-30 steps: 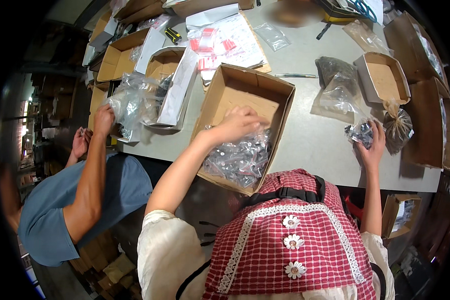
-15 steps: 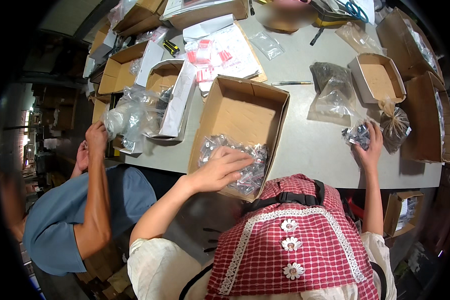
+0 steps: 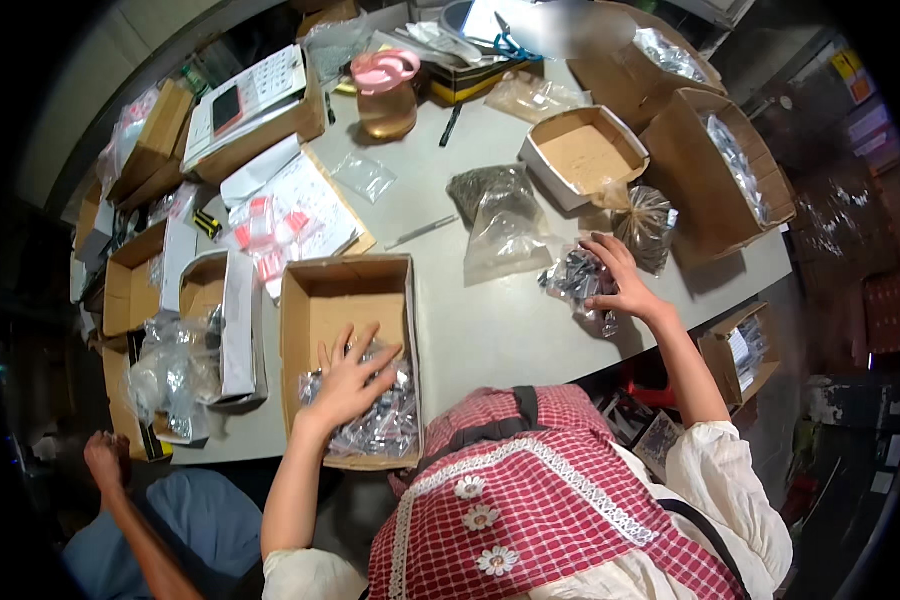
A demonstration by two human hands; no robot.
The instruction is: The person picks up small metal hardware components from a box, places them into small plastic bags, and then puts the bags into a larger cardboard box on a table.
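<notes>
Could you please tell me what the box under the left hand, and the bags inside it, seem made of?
Box: likely cardboard with a matt finish, judging by its dull brown, thin walls.
Bags: probably clear, glossy plastic film, since they wrinkle, catch highlights and show dark contents.

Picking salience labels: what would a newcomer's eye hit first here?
Probably the red checked apron with white flowers, bottom centre. Next, the open cardboard box left of centre, where the left hand spreads its fingers over clear packets. The pink-topped container near the top, left of centre, also stands out.
</notes>
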